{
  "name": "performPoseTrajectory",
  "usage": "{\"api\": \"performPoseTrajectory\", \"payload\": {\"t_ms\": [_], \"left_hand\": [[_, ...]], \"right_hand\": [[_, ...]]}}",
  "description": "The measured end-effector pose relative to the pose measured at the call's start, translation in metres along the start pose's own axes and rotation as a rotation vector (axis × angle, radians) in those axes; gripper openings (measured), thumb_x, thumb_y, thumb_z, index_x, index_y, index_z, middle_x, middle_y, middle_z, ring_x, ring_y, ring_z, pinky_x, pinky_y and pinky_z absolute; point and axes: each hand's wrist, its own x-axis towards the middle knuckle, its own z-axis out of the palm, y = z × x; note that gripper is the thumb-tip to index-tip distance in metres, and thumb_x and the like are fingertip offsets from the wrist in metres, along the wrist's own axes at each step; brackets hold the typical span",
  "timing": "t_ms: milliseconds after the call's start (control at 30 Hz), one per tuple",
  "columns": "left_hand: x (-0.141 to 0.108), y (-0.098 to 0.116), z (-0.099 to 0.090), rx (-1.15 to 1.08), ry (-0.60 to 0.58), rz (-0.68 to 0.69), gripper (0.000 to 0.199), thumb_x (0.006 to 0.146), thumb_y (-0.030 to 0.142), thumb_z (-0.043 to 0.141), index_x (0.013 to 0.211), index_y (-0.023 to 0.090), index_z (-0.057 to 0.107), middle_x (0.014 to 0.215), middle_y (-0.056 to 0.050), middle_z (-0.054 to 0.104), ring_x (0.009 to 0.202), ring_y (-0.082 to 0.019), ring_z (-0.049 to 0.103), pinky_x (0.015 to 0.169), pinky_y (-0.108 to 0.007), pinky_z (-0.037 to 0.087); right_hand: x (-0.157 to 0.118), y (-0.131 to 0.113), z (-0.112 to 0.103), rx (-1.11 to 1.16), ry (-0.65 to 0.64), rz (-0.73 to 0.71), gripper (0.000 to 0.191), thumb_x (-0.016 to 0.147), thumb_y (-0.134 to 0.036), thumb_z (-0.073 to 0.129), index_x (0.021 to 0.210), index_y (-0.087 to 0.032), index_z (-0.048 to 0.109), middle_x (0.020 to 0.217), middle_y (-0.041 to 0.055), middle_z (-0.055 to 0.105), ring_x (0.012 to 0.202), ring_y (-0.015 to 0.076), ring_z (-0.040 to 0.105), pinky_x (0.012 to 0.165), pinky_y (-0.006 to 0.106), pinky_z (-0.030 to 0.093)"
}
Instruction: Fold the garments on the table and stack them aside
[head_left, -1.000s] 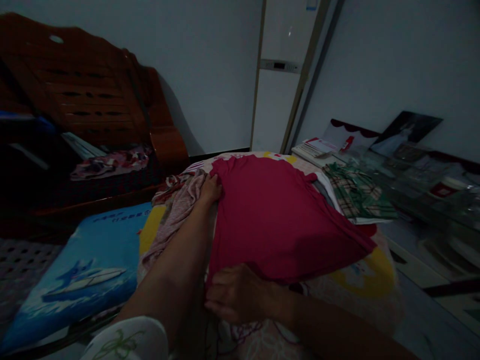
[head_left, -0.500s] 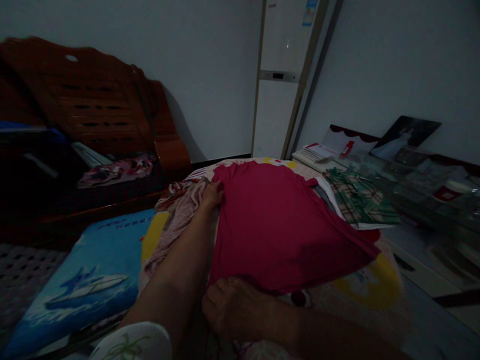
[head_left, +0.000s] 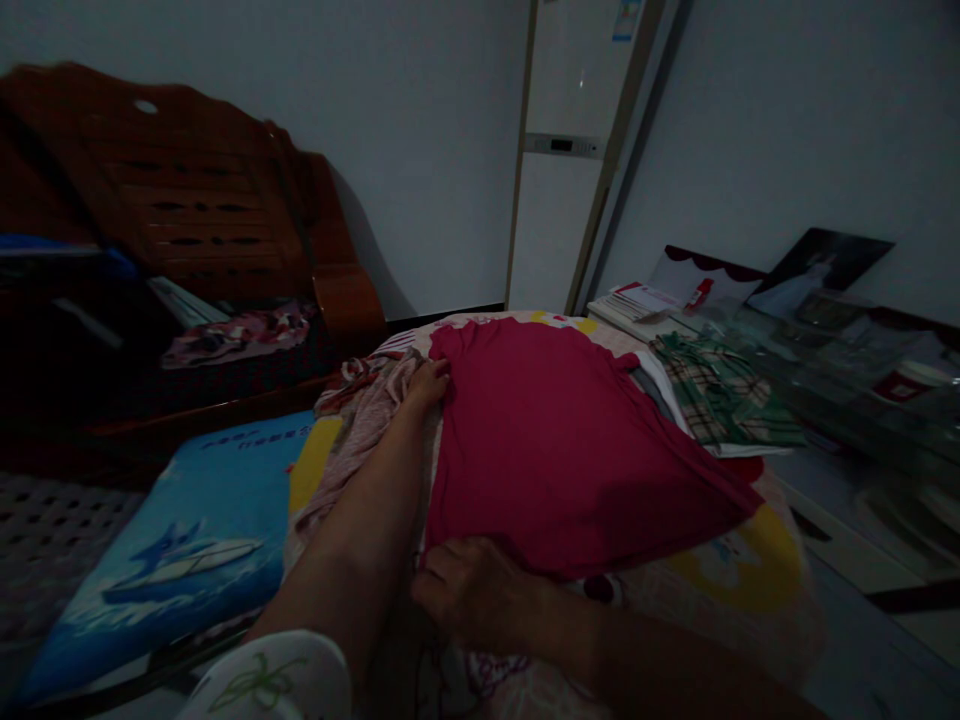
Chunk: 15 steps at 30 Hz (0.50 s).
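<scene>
Magenta shirt (head_left: 562, 450) lay spread right of the left hand (head_left: 430, 383) and beyond the right hand (head_left: 476, 592). Both were half curled at its left edge, far end and near corner respectively; whether they pinched cloth could not be told. Keeping that edge evenly taut seemed wise. Crumpled clothes (head_left: 364, 440) crowded the left forearm (head_left: 364, 535); right of the right hand, the table (head_left: 757, 570) seemed to offer room.

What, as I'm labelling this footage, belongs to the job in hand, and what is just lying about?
In hand:
magenta garment, spread out
left hand, at its far left edge
right hand, at its near left corner

Seemingly just lying about:
crumpled mauve cloth
green plaid cloth
blue item with a boat picture
paper cup
</scene>
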Motion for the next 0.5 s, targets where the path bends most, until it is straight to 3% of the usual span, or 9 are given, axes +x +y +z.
{"api": "performPoseTrajectory", "payload": {"t_ms": [133,300,500], "left_hand": [[0.002,-0.002,0.001,-0.083,0.032,-0.025,0.051,0.074,0.014,0.054,0.123,0.018,0.067,0.128,-0.01,0.068,0.126,-0.026,0.057,0.108,-0.035,0.041],[0.007,0.0,0.0,-0.228,0.102,-0.065,0.05,0.078,0.014,0.05,0.126,0.016,0.065,0.131,-0.011,0.066,0.125,-0.025,0.058,0.107,-0.038,0.044],[0.023,0.029,0.011,-0.317,0.122,-0.024,0.043,0.081,0.019,0.049,0.119,0.013,0.068,0.119,-0.011,0.07,0.112,-0.024,0.064,0.097,-0.034,0.05]], "right_hand": [[0.001,0.003,0.002,0.115,0.031,0.082,0.01,0.089,-0.02,0.055,0.097,-0.018,0.061,0.091,0.0049,0.067,0.076,0.0164,0.06,0.064,0.029,0.045],[-0.002,0.014,-0.011,0.307,0.183,0.224,0.012,0.088,-0.017,0.056,0.089,-0.017,0.068,0.083,0.0026,0.072,0.07,0.0133,0.062,0.063,0.024,0.041],[-0.029,0.03,-0.043,0.583,0.288,0.377,0.027,0.079,-0.005,0.055,0.088,-0.019,0.076,0.078,0.0006,0.075,0.066,0.0109,0.064,0.061,0.02,0.041]]}}
